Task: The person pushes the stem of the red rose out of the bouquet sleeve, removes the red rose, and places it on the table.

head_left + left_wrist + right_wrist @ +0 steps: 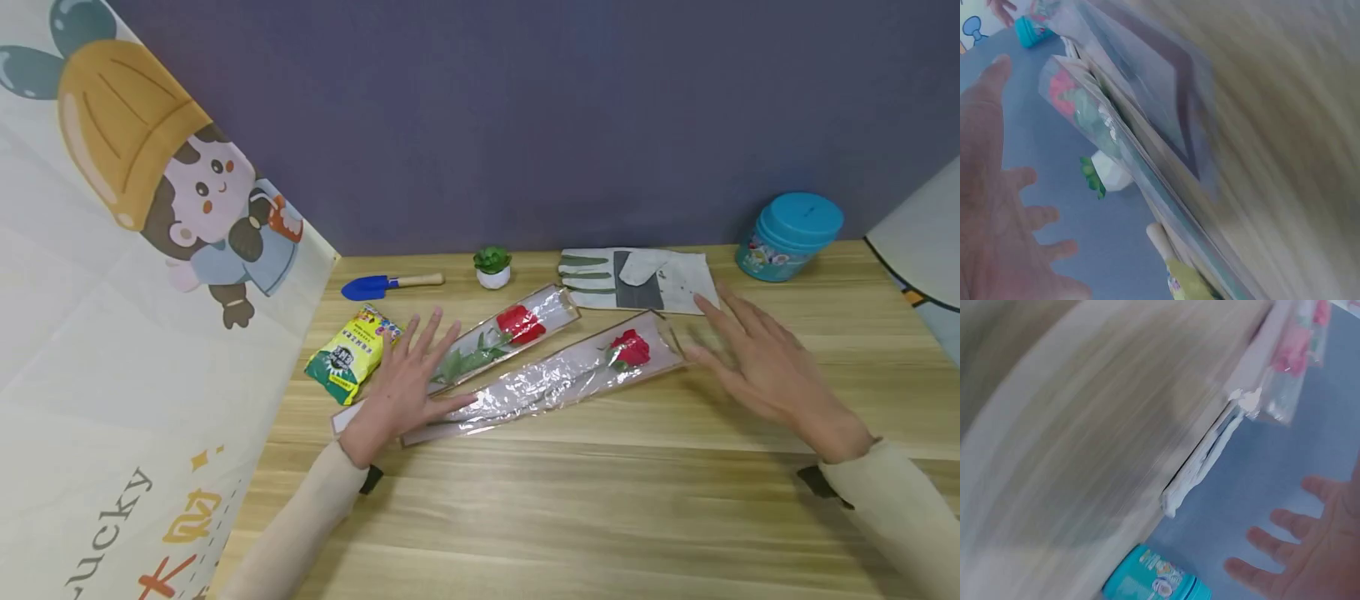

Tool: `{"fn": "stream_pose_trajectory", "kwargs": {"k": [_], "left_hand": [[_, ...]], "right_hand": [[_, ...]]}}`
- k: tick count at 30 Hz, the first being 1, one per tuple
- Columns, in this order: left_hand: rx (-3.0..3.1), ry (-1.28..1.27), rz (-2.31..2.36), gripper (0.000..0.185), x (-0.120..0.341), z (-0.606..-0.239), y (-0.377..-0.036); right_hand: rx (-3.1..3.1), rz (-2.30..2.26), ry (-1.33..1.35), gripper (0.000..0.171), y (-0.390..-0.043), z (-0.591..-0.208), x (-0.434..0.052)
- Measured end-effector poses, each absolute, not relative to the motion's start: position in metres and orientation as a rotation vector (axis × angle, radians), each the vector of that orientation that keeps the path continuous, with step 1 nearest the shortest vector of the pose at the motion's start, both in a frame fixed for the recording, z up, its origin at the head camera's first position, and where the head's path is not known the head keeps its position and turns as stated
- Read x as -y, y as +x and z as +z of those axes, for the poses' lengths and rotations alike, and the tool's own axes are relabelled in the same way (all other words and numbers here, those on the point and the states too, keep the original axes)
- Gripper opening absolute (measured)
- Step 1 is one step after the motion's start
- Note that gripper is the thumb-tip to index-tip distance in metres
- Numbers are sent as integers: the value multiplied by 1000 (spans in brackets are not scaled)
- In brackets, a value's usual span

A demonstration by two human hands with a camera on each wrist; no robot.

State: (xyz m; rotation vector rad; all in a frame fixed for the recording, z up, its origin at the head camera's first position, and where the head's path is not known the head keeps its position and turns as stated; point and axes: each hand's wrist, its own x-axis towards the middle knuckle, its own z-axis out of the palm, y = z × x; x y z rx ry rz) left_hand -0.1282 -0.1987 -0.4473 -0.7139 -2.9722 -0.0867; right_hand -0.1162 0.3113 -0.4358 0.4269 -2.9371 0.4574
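Two red roses in clear sleeves lie slanted on the wooden table: a nearer wrapped rose [555, 387] and a farther wrapped rose [495, 337]. My left hand [405, 387] spreads its fingers over their stem ends and hides part of both; contact cannot be told. In the left wrist view the fingers of the left hand [997, 206] are apart and hold nothing. My right hand [772, 375], fingers extended, hovers just right of the nearer rose's flower end. The right wrist view shows the right hand [1310, 550] with nothing in it.
Left of the roses lies a yellow-green packet [348, 354], with a blue trowel [367, 287] behind it. A small potted succulent [492, 268], white-and-grey gloves [637, 279] and a teal lidded tub [787, 237] stand or lie along the dark back wall [525, 125].
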Motion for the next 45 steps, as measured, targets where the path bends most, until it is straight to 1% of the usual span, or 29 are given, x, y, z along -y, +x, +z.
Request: {"fn": "stream_pose_trajectory", "kwargs": {"k": [3, 6, 12, 16, 21, 29, 39, 45], "left_hand": [[2948, -752, -213, 102, 195, -445, -125], [2896, -779, -385, 90, 190, -443, -122], [2824, -820, -698, 60, 175, -439, -116], [2866, -862, -828, 51, 164, -439, -113], [2922, -902, -909, 50, 153, -442, -113], [2982, -1026, -903, 45, 137, -448, -111], [3054, -1057, -740, 46, 126, -448, -106], [3037, -1096, -806, 47, 122, -450, -104]], "right_hand": [[2937, 623, 382, 67, -109, -431, -306], [2924, 799, 323, 58, -103, -427, -301], [2949, 1032, 245, 54, -94, -426, -293], [3008, 1124, 180, 55, -89, -426, -289], [3061, 1255, 96, 55, -86, -430, -280], [2974, 1901, -7, 61, -80, -448, -258], [2823, 2378, -139, 70, -82, -456, -240], [2713, 2571, -237, 66, -86, -464, -236]]}}
